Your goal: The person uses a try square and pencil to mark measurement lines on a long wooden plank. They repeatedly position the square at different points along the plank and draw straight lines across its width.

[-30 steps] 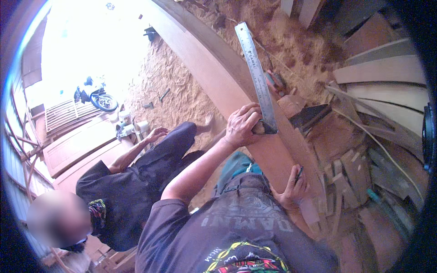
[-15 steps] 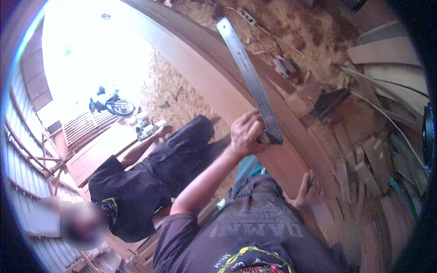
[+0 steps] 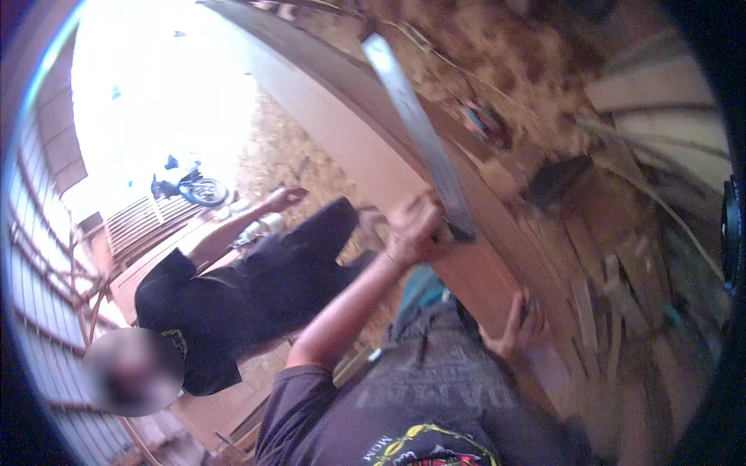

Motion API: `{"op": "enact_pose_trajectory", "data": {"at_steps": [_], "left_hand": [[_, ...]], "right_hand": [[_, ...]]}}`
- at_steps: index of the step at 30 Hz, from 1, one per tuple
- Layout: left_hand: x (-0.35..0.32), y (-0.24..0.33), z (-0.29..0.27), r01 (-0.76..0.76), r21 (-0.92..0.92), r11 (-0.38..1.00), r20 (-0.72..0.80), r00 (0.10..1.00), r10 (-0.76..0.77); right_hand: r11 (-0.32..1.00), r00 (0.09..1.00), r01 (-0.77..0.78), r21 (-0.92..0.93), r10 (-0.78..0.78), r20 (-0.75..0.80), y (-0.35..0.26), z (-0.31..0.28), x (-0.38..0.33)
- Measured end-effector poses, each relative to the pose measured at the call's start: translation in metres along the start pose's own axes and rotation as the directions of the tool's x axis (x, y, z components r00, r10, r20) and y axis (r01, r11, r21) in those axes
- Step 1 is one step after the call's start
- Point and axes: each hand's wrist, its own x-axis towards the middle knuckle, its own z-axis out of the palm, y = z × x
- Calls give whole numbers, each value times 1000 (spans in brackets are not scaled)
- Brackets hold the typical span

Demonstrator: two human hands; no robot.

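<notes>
My left hand (image 3: 416,227) is closed on the dark stock of a carpenter's square (image 3: 413,120). Its long metal blade reaches away from me, slanting across a reddish-brown wooden board (image 3: 478,279) and past the board's far edge. Nearer to me, my right hand (image 3: 514,330) lies at the same board with fingers bent. A small dark thing shows between those fingers, too blurred to name. The board stretches from beside my body to the far upper left.
A co-worker in dark clothes (image 3: 256,303) stands to my left, near a wooden panel. Beyond are a motorcycle (image 3: 203,190) and bright light. Right of the board lie a red power tool (image 3: 486,123), a cable, sawdust and several wood offcuts (image 3: 614,303).
The view has shifted slightly and blurred. The square and my left hand sit a little further left. The co-worker has moved left, with an arm stretched out more.
</notes>
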Motion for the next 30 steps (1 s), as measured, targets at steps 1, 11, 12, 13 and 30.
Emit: {"op": "enact_pose_trajectory", "data": {"at_steps": [1,11,12,13,30], "left_hand": [[-1,-1,2,31,59,998,60,998,-34],[10,1,5,224,-71,972,-225,946,-234],[9,1,6,244,-66,967,-244,936,-253],[9,-1,6,199,-69,978,-277,938,-211],[-74,34,-5,503,-485,715,-377,618,-690]], "right_hand": [[999,1000,-14,-37,14,-1,-5,-3,-1],[998,999,-52,42,53,-13,-9,-23,20],[998,998,-46,54,48,-42,-9,-24,20],[997,999,-52,62,52,-12,-10,-24,20],[999,1000,-20,50,21,-21,-12,-33,28]]}}
